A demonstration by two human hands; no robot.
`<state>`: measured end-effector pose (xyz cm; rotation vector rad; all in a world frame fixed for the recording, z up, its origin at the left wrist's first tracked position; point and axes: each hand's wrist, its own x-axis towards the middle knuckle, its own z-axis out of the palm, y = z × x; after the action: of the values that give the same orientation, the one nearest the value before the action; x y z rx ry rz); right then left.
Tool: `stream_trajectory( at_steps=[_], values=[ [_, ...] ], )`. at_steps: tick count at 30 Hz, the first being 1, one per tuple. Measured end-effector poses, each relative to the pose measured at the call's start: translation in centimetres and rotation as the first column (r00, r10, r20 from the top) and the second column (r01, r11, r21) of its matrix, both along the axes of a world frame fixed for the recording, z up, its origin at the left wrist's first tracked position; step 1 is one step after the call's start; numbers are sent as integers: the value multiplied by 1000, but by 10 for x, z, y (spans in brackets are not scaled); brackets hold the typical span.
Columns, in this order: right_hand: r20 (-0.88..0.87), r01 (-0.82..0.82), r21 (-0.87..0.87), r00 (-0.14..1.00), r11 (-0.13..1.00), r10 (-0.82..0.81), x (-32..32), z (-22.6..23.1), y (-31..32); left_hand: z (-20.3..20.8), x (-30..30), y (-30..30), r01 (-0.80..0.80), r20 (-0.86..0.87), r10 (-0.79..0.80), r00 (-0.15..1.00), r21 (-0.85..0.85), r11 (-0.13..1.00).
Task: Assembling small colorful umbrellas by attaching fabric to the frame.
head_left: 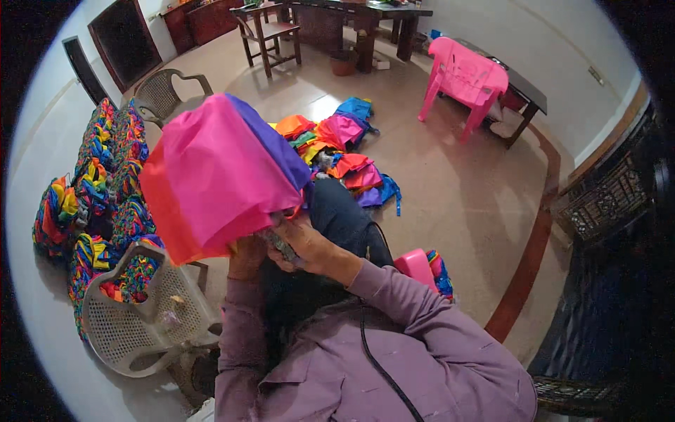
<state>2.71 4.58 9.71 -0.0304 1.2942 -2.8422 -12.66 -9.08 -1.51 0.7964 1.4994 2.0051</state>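
Note:
A multicoloured fabric canopy [223,169], like a partly folded umbrella with pink, red-orange and purple panels, is held up in front of my lap. My right hand [307,243] is closed around its gathered lower end, where a greyish part [284,246] shows between the fingers. Below the cloth is my left hand [245,259], with only the wrist and back of the hand visible. The fabric hides its fingers, so its grip does not show. On the floor beyond my knees lies a loose pile of similar bright fabric pieces [341,137].
Stacked rainbow-coloured bundles [112,158] line the left wall. A grey plastic chair [126,330] stands near left, another [165,91] farther back. A pink plastic chair [467,77] stands far right beside a dark bench [524,88]. A pink object [416,267] sits by my right leg.

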Motion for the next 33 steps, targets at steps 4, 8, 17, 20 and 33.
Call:
stream_trajectory(
  at_steps=[4, 8, 17, 20, 33],
  values=[
    [-100, -202, -132, 977, 971, 189, -1, -11, 1, 0, -12, -11, -8, 82, -2, 997, 111, 994],
    [-116, -239, -187, 969, 953, 220, 5, -14, -6, -6, -11, -15, -19, 151, -16, 988, 227, 974],
    [-21, -350, -263, 934, 899, 357, 12, -14, -11, 16, 39, -27, -144, 566, -236, 790, 545, 826],
    [-11, -382, -282, 919, 880, 395, 14, -18, -15, 30, 6, 10, -133, 555, -251, 793, 560, 818],
    [280, -260, 18, 928, 966, 244, 17, -3, -20, 38, 1, 4, -73, 477, -305, 824, 623, 778]
  ],
)
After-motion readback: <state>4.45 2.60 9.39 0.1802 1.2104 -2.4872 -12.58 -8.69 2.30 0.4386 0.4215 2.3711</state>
